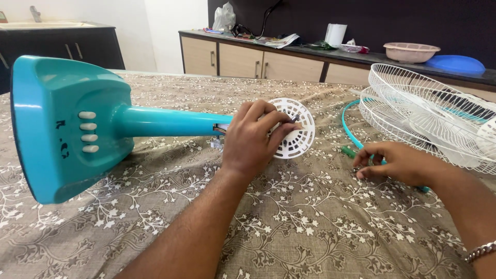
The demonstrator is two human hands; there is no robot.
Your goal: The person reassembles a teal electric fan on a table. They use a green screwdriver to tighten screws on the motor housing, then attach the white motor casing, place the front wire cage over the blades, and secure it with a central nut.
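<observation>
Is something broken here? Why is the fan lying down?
The teal fan stand lies on its side on the patterned cloth, in pieces. Its white wire guards sit apart at the right. The left hand grips the white vented motor cover.

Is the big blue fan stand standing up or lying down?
Lying down. The blue fan stand is tipped on its side on the flowered cloth, its pole level, its end under the left hand.

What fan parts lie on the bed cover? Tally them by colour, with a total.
Teal: 2, the fan stand and the rim band.
White: 3, the round vented cover under the left hand, and two wire grilles.
Total: 5
</observation>
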